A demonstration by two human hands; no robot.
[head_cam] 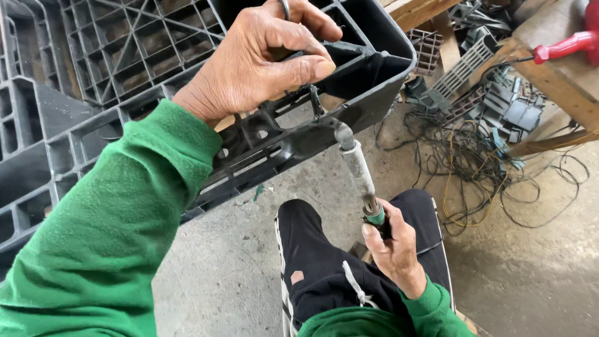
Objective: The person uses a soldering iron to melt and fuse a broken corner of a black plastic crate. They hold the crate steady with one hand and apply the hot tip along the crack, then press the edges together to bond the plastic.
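- Up top, head view: left hand (265,59) at upper centre of the frame, fingers clenched around a thin dark strip or rod, pressing it against the rim of a black plastic crate (368,93).
- Green sleeve (118,231) filling the lower left, running up to that wrist.
- Lower centre: right hand (393,240) closed tight on the dark handle of a heating iron (359,168), green collar just above the thumb, grey shaft angled up and left.
- Tip of the iron touching the crate's lower edge, right beside the left hand; dull melted-looking spot visible at the contact point.
- Crate tilted, open side facing lower left, propped over a grey moulded pallet (68,125) in the upper left.
- Dark trouser knee (324,262) below, over bare concrete floor (518,281).
- Right of centre: tangle of loose wires (474,181) and scattered grey plastic pieces (499,103), well apart from both hands.
- Upper right corner: wooden bench (561,75) with a red handle (571,42) lying on it.
- Judged progress: repair on the crate edge under way, not finished; tip engaged and filler strip in position, seam looking only partly fused. Extent of crack left to treat: cannot tell, hidden behind the left hand.
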